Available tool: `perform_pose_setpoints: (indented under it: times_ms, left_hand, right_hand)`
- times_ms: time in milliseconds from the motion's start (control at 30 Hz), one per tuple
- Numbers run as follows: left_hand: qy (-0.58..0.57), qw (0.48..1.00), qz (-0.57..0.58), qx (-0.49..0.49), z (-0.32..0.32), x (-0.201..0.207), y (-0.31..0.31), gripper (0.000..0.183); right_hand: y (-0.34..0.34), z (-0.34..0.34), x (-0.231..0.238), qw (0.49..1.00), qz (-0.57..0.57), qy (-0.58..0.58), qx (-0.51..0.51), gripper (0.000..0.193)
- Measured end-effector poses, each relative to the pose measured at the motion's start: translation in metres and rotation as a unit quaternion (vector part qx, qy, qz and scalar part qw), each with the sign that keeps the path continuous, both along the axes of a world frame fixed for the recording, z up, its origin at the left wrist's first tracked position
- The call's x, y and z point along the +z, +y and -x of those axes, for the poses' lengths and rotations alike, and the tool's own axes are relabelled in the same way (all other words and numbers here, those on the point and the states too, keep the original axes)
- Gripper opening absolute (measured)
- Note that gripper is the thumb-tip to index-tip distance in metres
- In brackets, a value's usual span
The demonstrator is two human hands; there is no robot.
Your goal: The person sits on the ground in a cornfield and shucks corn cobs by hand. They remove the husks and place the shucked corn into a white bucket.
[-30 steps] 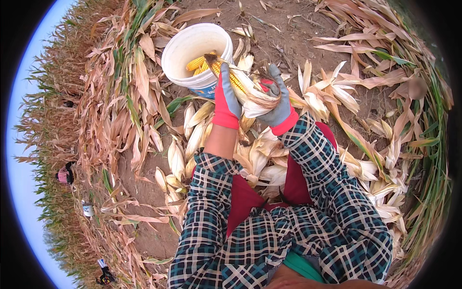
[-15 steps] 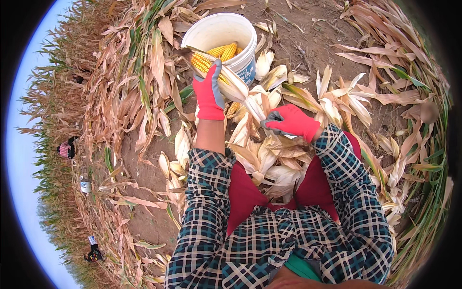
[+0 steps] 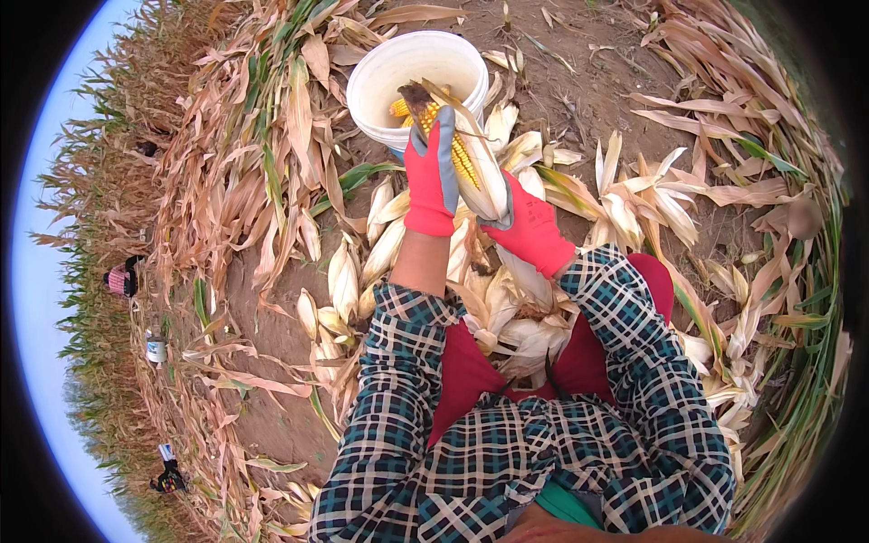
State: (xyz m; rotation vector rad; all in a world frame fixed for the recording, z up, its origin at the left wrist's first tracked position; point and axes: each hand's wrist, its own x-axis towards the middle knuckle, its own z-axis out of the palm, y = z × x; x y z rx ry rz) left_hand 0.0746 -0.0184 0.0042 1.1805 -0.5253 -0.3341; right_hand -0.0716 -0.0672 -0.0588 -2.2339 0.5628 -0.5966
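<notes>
Ear of corn: The half-husked yellow ear of corn (image 3: 464,163), its kernels bared along the left side and pale, papery husk (image 3: 489,185) left on the right, was raised in front of the person, between the two hands.
Long axis: The ear lay obliquely, its dark, tufted tip directed forward and to the left, its butt end back and to the right.
Tip and bucket: In this view the tip overlapped the mouth of the round white plastic bucket (image 3: 373,80); its height relative to the rim could not be told.
Left hand: The left hand (image 3: 433,172), in a red and grey glove, was closed about the ear's left side, near mid-length, some fingers hidden; of the two hands, it was the nearer to the bucket.
Right hand: The right hand (image 3: 529,222), gloved alike, was curled around the butt end and the husk there, its fingers partly concealed.
Bucket contents: Bare yellow cobs (image 3: 398,108) rested inside, just left of the tip.
Ground: Ears in pale, dry husk (image 3: 344,279) were scattered over brown soil (image 3: 272,425), to the left of the legs.
</notes>
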Motion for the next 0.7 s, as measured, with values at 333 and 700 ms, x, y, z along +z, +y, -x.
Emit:
perform_pose_setpoints:
  times_ms: [333, 700]
  left_hand:
    - [0.199, 0.975, 0.093, -0.026, -0.021, -0.003, 0.015, 0.044]
    - [0.226, 0.962, 0.068, -0.14, -0.004, 0.019, 0.023, 0.059]
  right_hand:
    - [0.004, 0.019, 0.0, 0.998, 0.041, 0.016, 0.044, 0.082]
    - [-0.019, 0.032, 0.024, 0.918, -0.252, 0.014, 0.305, 0.077]
